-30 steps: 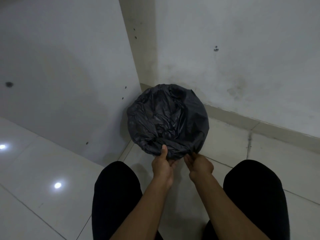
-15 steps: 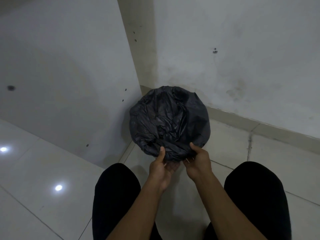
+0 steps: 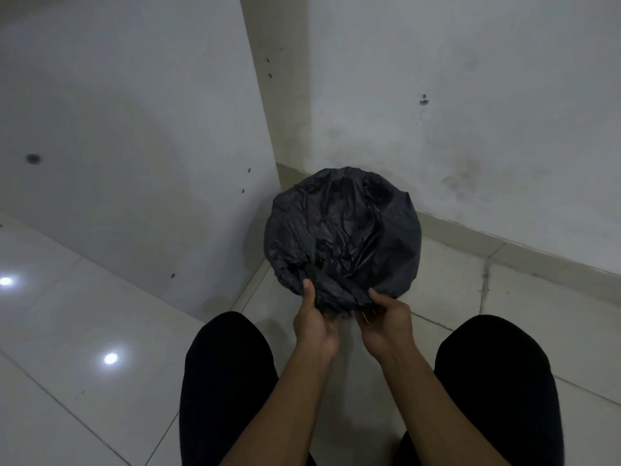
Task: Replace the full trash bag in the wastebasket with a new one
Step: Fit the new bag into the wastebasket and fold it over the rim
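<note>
Black plastic film is gripped at the near edge of the trash bag (image 3: 342, 237), lower centre of the frame. The left hand (image 3: 314, 327) is closed on it w/ the thumb laid on top and the other fingers tucked under, out of sight. The right hand (image 3: 386, 326) is curled round a gathered fold just beside it, thumb also on top. Whether the two hands touch cannot be told.

The bag is seen as a crumpled dome in the corner where two walls (image 3: 504, 95) meet, centre of the frame. The wastebasket is presumably under it but is fully covered, so none of it can be made out. It cannot be told whether this is the full bag or the new one.

Risks, as judged:
- The thin film could be torn if the pull is taken on one small pinched fold, esp. under load.
- The basket could be dragged or tipped if the liner clings inside it.
- The basket may be let slide by the glossy pale tiled floor (image 3: 84, 331).
- Contents could be spilled if the mouth is not gathered before lifting.

No brand, label or writing can be read; only dark specks and stains are seen on the walls.
</note>
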